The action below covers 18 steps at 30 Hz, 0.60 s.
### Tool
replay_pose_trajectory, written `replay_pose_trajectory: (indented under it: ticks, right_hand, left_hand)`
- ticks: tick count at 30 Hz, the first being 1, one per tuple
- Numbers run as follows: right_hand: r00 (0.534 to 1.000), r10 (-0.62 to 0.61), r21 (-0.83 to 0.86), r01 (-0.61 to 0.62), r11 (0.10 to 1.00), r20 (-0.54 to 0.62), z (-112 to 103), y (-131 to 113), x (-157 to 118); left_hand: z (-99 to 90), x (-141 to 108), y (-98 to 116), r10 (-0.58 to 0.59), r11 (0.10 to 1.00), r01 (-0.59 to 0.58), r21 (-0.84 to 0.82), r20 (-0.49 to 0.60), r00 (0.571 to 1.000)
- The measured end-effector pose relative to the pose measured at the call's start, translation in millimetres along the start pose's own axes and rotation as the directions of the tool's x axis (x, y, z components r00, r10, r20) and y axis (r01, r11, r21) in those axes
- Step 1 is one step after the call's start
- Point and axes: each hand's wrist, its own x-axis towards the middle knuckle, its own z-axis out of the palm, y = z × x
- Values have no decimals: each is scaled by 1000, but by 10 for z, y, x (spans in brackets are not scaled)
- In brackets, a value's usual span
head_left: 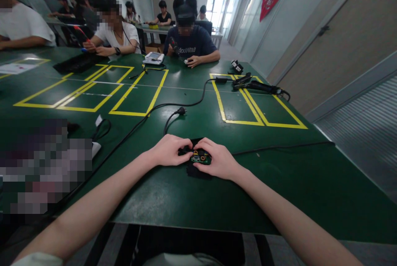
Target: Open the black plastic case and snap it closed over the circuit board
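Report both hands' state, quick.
Left hand: partly closed at the circuit board's left end; firm grip cannot be told.
Right hand: closed, holding the circuit board's right end.

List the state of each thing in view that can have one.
Left hand: curled, gripping at the circuit board's edge
Right hand: curled around the board's other side
Circuit board: uncovered, components exposed
Plug: unplugged, lying on the table
Long cable: uncoiled, trailing across the table
Long black tool: set down, unheld
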Motion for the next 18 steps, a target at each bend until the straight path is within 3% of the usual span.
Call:
replay_pose_trajectory:
  ticks: [8,18]
  right_hand:
    - [991,30,-104,-43,994,-131,95,158,69]
    - [1000,16,-86,-18,996,-27,-110,251,35]
  left_hand:
    - [5,38,-44,-76,996,74,41,44,996]
    - [23,17,-93,-50,998,50,33,-7,999]
